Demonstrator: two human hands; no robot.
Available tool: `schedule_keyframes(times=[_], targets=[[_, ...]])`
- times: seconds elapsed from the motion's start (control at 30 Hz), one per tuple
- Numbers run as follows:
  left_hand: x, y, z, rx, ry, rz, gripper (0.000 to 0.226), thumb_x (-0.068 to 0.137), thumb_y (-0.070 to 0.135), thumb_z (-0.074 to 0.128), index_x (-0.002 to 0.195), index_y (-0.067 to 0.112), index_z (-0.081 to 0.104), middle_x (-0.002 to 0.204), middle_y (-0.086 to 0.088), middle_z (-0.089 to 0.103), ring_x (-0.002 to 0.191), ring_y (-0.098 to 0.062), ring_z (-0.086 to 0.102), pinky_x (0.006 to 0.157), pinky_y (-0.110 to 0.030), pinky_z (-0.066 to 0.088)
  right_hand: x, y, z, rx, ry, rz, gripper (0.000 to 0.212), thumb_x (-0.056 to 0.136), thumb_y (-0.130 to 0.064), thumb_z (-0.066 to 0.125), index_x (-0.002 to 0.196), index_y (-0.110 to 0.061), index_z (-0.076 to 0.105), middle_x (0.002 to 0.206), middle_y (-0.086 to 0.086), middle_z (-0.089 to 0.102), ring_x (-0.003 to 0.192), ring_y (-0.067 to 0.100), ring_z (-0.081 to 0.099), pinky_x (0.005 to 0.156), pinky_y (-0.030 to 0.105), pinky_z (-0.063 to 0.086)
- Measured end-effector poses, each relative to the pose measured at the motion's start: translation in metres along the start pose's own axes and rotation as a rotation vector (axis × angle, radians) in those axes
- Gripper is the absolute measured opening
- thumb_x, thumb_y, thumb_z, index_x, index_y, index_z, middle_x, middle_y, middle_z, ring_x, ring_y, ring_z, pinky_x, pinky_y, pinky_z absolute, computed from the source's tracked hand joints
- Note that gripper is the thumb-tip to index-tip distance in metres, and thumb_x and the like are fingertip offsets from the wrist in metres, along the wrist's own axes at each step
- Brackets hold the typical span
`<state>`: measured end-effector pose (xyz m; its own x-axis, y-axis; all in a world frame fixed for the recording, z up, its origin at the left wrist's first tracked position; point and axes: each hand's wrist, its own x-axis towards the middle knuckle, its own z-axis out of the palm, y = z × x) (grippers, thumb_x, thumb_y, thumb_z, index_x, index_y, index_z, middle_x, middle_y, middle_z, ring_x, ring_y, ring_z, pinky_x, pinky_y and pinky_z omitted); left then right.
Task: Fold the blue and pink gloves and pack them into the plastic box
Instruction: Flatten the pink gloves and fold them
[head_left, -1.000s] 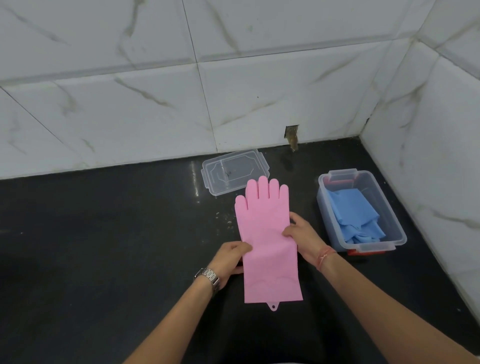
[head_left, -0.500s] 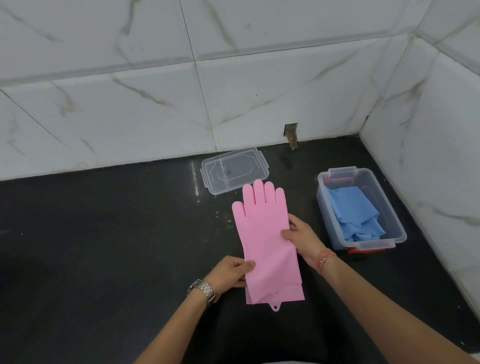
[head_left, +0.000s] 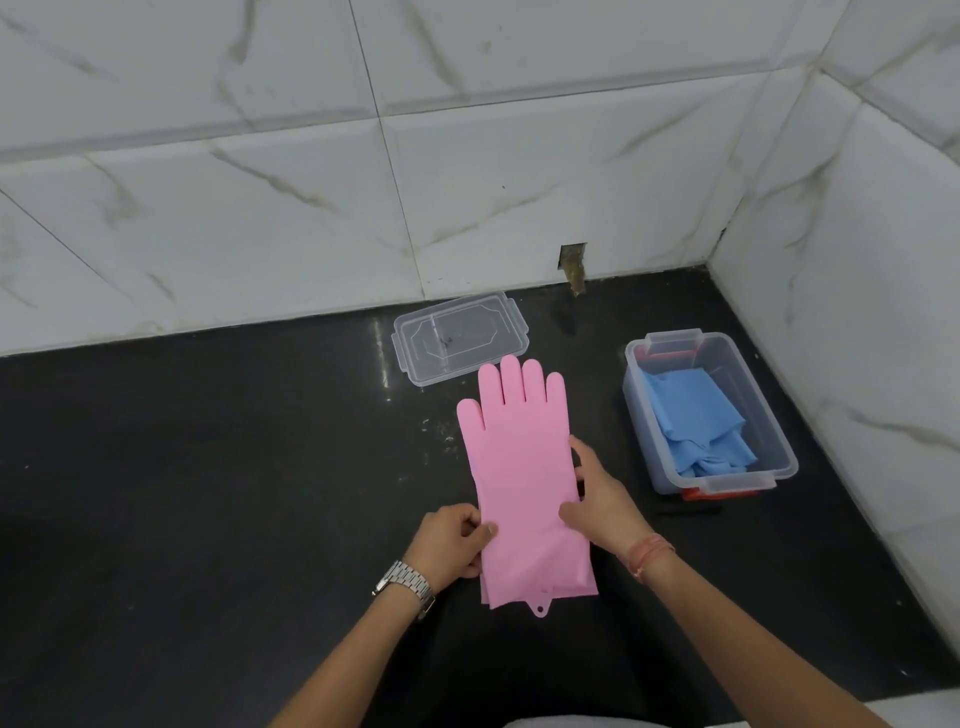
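Both hands, L (head_left: 457, 540) & R (head_left: 602, 499), pinch pink gloves (head_left: 519, 467) flat on counter (head_left: 208, 493); blue gloves (head_left: 696, 426) already in plastic box (head_left: 779, 457), so next prob fold pink in half.

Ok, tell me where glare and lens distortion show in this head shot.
Head view: a bright glare streak on the black counter left of the clear lid; wall tile lines bow, a wide-angle effect; soft even light, sharp pink gloves, faint shadows.
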<state>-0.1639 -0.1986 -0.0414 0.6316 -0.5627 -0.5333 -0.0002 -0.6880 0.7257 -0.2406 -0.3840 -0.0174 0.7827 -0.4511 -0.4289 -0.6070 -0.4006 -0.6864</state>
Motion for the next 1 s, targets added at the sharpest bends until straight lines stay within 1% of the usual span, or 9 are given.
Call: schedule_keyframes(times=[0.1, 0.27, 0.47, 0.6, 0.7, 0.77, 0.83, 0.93, 1.0], targets=[[0.0, 0.0, 0.001, 0.105, 0.073, 0.009, 0.021, 0.091, 0.031, 0.061, 0.084, 0.011, 0.064, 0.067, -0.001, 0.071, 0.052, -0.008, 0.065, 0.054, -0.022, 0.057, -0.026, 0.018, -0.007, 0.145, 0.005, 0.028, 0.073, 0.086, -0.006, 0.064, 0.145, -0.029, 0.028, 0.107, -0.015, 0.051, 0.095, 0.007, 0.053, 0.095, 0.041, 0.049], [-0.002, 0.001, 0.003, 0.329, 0.134, 0.015, 0.027, 0.089, 0.044, 0.058, 0.073, 0.022, 0.06, 0.062, 0.002, 0.07, 0.053, -0.007, 0.065, 0.062, -0.027, 0.058, -0.034, 0.028, 0.007, -0.07, 0.123, 0.012, 0.072, 0.085, -0.012, 0.067, 0.144, -0.027, 0.027, 0.131, 0.002, 0.051, 0.107, 0.017, 0.058, 0.089, 0.033, 0.05], [0.001, -0.002, 0.007, 0.5, 0.196, 0.042, 0.028, 0.087, 0.05, 0.057, 0.069, 0.029, 0.051, 0.068, 0.01, 0.058, 0.059, -0.009, 0.058, 0.054, -0.025, 0.051, -0.047, 0.04, 0.015, 0.076, 0.085, 0.043, 0.047, 0.087, -0.013, 0.066, 0.12, -0.024, 0.034, 0.092, -0.007, 0.057, 0.078, 0.007, 0.061, 0.064, 0.013, 0.048], [0.002, -0.003, 0.006, 0.546, 0.184, 0.047, 0.031, 0.086, 0.052, 0.057, 0.066, 0.03, 0.048, 0.067, 0.011, 0.056, 0.056, -0.006, 0.054, 0.049, -0.021, 0.045, -0.055, 0.042, 0.016, 0.2, 0.089, 0.073, 0.039, 0.088, -0.018, 0.066, 0.109, -0.022, 0.033, 0.087, -0.001, 0.06, 0.077, 0.01, 0.063, 0.058, 0.013, 0.047], [0.0, -0.003, 0.003, 0.555, 0.246, 0.101, 0.03, 0.086, 0.054, 0.056, 0.071, 0.03, 0.044, 0.069, 0.01, 0.054, 0.054, -0.004, 0.051, 0.045, -0.02, 0.036, -0.061, 0.043, 0.017, 0.248, 0.082, 0.078, 0.039, 0.09, -0.017, 0.064, 0.114, -0.022, 0.033, 0.089, 0.007, 0.064, 0.08, 0.016, 0.066, 0.063, 0.023, 0.055], [-0.001, -0.004, 0.001, 0.571, 0.34, 0.235, 0.019, 0.089, 0.045, 0.055, 0.083, 0.028, 0.047, 0.082, 0.011, 0.055, 0.063, -0.005, 0.052, 0.047, -0.02, 0.039, -0.065, 0.042, 0.017, 0.33, 0.095, 0.051, 0.041, 0.092, -0.014, 0.06, 0.121, -0.027, 0.033, 0.088, 0.005, 0.067, 0.08, 0.015, 0.068, 0.065, 0.023, 0.057], [0.0, -0.009, -0.003, 0.612, 0.364, 0.427, 0.012, 0.09, 0.021, 0.056, 0.1, 0.026, 0.052, 0.104, 0.007, 0.056, 0.082, -0.007, 0.053, 0.061, -0.021, 0.048, -0.068, 0.04, 0.016, 0.432, 0.081, 0.028, 0.039, 0.094, -0.013, 0.056, 0.124, -0.032, 0.039, 0.092, 0.004, 0.068, 0.084, 0.014, 0.069, 0.067, 0.023, 0.058], [0.003, -0.022, -0.008, 0.701, 0.275, 0.581, 0.056, 0.076, -0.005, 0.055, 0.126, 0.021, 0.053, 0.132, 0.003, 0.051, 0.114, -0.016, 0.05, 0.091, -0.027, 0.046, -0.072, 0.033, 0.012, 0.598, -0.029, 0.065, 0.028, 0.098, -0.011, 0.048, 0.114, -0.032, 0.057, 0.112, 0.003, 0.062, 0.102, 0.02, 0.062, 0.074, 0.028, 0.059], [0.003, -0.026, -0.01, 0.75, 0.251, 0.626, 0.071, 0.071, -0.008, 0.054, 0.135, 0.023, 0.047, 0.142, 0.003, 0.045, 0.127, -0.018, 0.044, 0.098, -0.033, 0.041, -0.073, 0.026, 0.009, 0.788, -0.113, 0.136, 0.027, 0.098, -0.01, 0.047, 0.109, -0.025, 0.066, 0.12, 0.004, 0.058, 0.108, 0.025, 0.058, 0.074, 0.033, 0.059]])
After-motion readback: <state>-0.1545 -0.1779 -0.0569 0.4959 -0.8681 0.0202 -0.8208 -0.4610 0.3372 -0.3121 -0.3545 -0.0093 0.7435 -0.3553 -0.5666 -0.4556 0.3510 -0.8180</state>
